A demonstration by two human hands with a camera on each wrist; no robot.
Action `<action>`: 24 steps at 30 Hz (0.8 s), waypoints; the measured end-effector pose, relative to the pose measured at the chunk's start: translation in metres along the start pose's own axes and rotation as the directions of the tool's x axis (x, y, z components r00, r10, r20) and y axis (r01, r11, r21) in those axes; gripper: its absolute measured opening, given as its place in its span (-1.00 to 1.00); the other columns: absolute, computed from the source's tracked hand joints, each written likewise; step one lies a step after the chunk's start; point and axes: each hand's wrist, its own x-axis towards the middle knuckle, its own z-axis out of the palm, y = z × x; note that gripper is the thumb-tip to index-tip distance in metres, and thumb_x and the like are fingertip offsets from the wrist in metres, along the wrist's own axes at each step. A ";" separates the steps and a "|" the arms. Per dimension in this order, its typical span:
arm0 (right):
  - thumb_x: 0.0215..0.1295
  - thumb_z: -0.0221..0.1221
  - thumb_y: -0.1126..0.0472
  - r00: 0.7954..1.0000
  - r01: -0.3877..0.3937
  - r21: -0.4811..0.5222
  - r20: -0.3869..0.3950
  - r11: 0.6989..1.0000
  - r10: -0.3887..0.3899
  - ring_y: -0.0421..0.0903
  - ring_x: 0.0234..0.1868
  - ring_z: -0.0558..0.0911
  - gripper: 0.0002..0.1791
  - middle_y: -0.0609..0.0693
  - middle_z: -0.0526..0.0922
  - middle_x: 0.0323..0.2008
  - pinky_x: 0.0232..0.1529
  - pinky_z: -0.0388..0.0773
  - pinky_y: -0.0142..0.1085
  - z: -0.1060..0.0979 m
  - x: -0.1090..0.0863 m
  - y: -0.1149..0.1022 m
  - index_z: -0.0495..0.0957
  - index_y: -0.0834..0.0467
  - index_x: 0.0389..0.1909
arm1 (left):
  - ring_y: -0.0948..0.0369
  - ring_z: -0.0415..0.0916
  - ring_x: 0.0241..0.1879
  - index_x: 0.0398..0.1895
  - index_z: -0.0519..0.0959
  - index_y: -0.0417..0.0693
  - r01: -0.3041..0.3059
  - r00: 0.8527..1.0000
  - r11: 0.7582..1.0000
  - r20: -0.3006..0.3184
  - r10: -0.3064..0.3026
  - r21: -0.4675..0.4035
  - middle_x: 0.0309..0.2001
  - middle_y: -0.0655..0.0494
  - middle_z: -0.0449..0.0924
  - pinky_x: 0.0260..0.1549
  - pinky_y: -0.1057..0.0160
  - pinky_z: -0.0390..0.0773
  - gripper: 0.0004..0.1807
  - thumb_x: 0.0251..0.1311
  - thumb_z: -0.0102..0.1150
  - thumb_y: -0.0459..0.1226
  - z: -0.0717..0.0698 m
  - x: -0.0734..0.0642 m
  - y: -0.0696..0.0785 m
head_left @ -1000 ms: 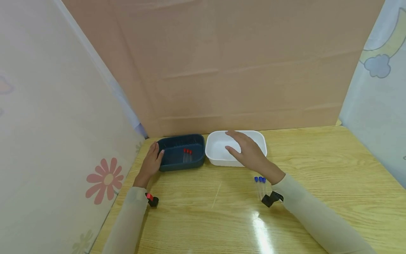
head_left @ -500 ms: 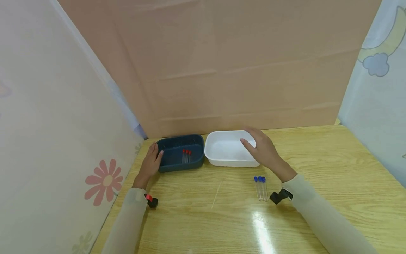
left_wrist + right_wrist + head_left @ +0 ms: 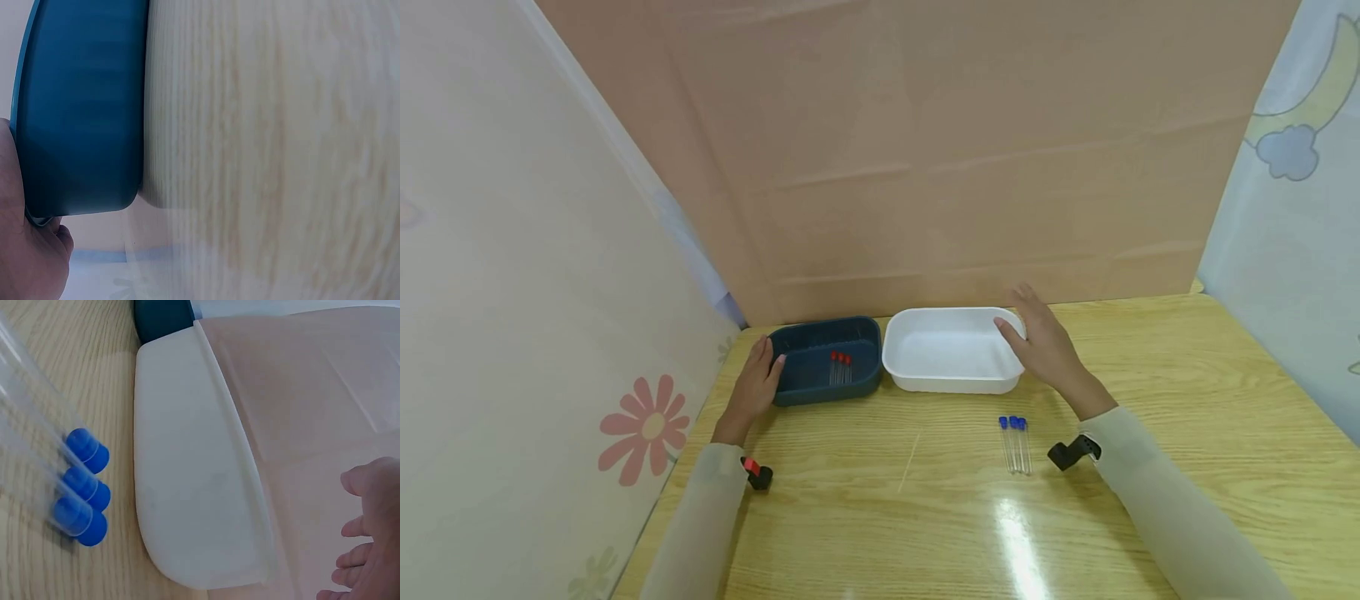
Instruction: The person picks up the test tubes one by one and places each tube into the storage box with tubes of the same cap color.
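Observation:
My left hand (image 3: 756, 385) grips the left end of a dark blue tray (image 3: 827, 393), its thumb over the rim and its fingers along the outside. In the left wrist view part of that hand (image 3: 37, 250) shows at the tray's corner. Inside the tray lie three clear test tubes with red caps (image 3: 841, 358). A white tray (image 3: 951, 385) stands beside it. My right hand (image 3: 1048, 346) is held with fingers extended at the white tray's right end; the right wrist view shows it apart from the tray. Three test tubes with blue caps (image 3: 86, 481) lie in front.
The trays stand at the back of the wooden table (image 3: 865, 517), close to an upright brown board (image 3: 925, 183). A patterned wall covering (image 3: 535, 292) rises on the left, near the left arm, and another (image 3: 1300, 233) on the right.
My right hand has moved right, from over the white tray to its right end, and the blue-capped tubes show fully. The left hand stays on the dark blue tray.

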 end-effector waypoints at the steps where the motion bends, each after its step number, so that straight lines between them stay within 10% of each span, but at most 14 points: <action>1: 0.58 0.02 -0.04 1.000 -0.006 -0.009 0.012 1.000 0.006 0.24 0.60 -0.09 -0.23 0.25 -0.09 0.60 0.45 -0.02 0.31 0.000 0.000 0.001 0.06 0.32 0.57 | -0.11 -0.40 0.60 0.59 -0.20 -0.39 0.000 1.000 1.000 0.000 0.000 -0.004 0.63 -0.22 -0.35 0.51 -0.16 -0.19 -0.24 0.66 -0.44 0.03 0.000 0.000 0.000; 24: 0.65 -0.17 -0.14 0.978 -0.066 0.056 0.200 0.996 0.054 0.25 0.59 -0.31 -0.13 0.24 -0.42 0.60 0.50 -0.21 0.24 0.017 0.003 0.027 -0.32 0.35 0.58 | -0.08 -0.40 0.61 0.60 -0.21 -0.34 0.011 1.000 1.000 0.006 -0.011 -0.006 0.64 -0.16 -0.38 0.51 -0.16 -0.18 -0.23 0.65 -0.44 0.05 0.001 0.002 -0.001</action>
